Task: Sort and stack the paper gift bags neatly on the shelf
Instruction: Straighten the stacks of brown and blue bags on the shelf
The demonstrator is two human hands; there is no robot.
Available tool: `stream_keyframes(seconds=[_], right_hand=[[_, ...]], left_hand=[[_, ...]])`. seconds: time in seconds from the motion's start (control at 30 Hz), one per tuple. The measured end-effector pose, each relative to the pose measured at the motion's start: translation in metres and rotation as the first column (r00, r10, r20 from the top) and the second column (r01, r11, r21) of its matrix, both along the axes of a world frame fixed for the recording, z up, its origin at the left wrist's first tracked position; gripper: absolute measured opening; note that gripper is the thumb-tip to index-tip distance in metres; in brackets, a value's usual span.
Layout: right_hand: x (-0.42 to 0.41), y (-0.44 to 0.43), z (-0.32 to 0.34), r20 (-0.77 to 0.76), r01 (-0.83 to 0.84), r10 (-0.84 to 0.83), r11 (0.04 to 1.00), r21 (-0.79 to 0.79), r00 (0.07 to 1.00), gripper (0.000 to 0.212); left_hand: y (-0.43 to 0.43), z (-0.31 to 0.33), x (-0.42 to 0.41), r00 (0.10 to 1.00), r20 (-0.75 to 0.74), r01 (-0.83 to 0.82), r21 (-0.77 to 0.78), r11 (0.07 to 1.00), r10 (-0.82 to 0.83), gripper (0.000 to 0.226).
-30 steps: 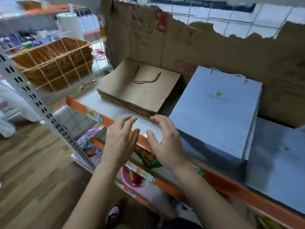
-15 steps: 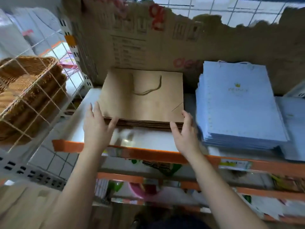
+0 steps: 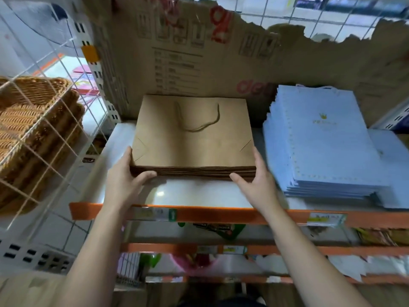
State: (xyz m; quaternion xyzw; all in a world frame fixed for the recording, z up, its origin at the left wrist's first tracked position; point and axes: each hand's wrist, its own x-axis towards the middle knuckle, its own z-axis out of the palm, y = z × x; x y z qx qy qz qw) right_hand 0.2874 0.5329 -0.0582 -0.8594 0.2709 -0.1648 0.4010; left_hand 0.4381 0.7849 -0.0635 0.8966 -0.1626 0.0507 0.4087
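A stack of flat brown paper gift bags (image 3: 192, 138) lies on the white shelf (image 3: 199, 196), its twine handle on top. My left hand (image 3: 124, 176) presses against the stack's near left corner, fingers along the side and thumb along the front edge. At the near right corner my right hand (image 3: 259, 182) does the same. To the right sits a taller stack of pale blue gift bags (image 3: 321, 140) with a gold crown print, its edges slightly fanned.
Torn cardboard (image 3: 199, 52) lines the shelf's back. A second pale blue pile (image 3: 389, 169) lies at the far right. Wicker baskets (image 3: 33, 120) stand behind a white wire grid on the left. An orange rail (image 3: 210, 214) edges the shelf; lower shelves hold mixed goods.
My hands went from the shelf's front edge to the brown stack's near corners. The stack has turned square to the shelf. The view has moved closer.
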Motion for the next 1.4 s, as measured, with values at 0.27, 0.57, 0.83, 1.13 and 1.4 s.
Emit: stream_keyframes(seconds=[0.27,0.57,0.83,1.13,1.4], right_hand=[[0.007,-0.003,-0.002,-0.035,0.035,-0.036,0.999,-0.028,0.999,0.072],[0.006,-0.007,0.007,-0.226,-0.05,0.032,0.996,-0.074,0.974,0.114],[0.02,-0.027,0.0,-0.101,-0.003,-0.008,0.994,-0.109,0.995,0.109],[0.025,-0.02,0.001,0.09,0.008,-0.029,0.975,0.224,0.996,0.09],[0.032,-0.015,0.0,-0.089,-0.018,0.018,1.0,0.008,0.996,0.083]], left_hand=[[0.004,-0.009,0.015,1.0,-0.007,-0.013,-0.048,0.999,0.013,0.051],[0.011,-0.001,0.015,0.99,-0.072,0.125,-0.005,0.992,-0.125,0.083],[0.007,0.009,0.038,0.99,-0.037,0.144,0.173,0.974,-0.139,0.087],[0.0,0.021,0.041,0.919,-0.334,0.236,0.035,0.971,-0.211,0.131],[-0.005,0.015,0.048,0.897,-0.418,0.201,0.098,0.975,-0.143,0.138]])
